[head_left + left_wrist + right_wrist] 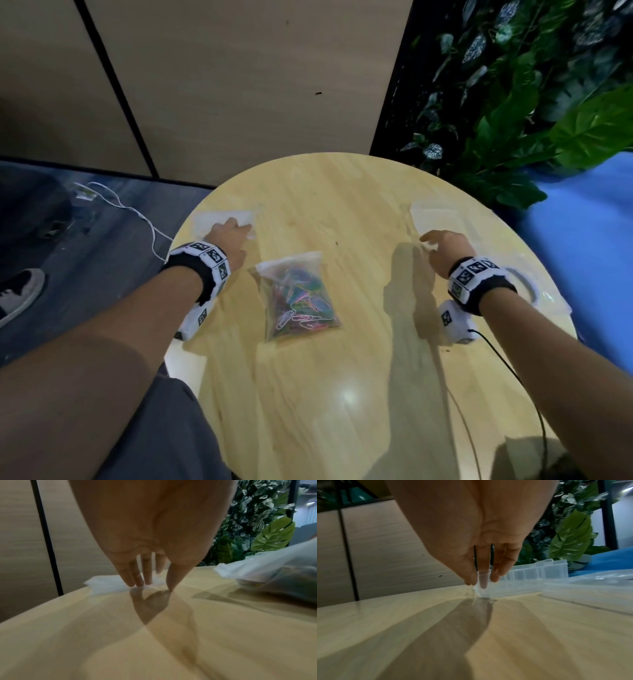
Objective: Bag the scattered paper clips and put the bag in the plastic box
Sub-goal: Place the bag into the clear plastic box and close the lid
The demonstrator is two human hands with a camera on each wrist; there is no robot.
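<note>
No readable text anywhere; the wristbands carry only black-and-white square marker patterns

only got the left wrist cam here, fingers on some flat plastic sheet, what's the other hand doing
Observer: The right hand is at the near corner of the clear plastic box, one finger reaching down inside its wall.
Operator: is the box open
Observer: Yes. Its lid lies flat on the table, right of the right wrist.
Operator: any clips still loose on the table
Observer: None that I can see; the head view shows the coloured clips inside the bag, which lies between the two arms.
Operator: so what's under my fingers
Observer: An empty clear bag at the table's far left; the left hand rests on it.
</note>
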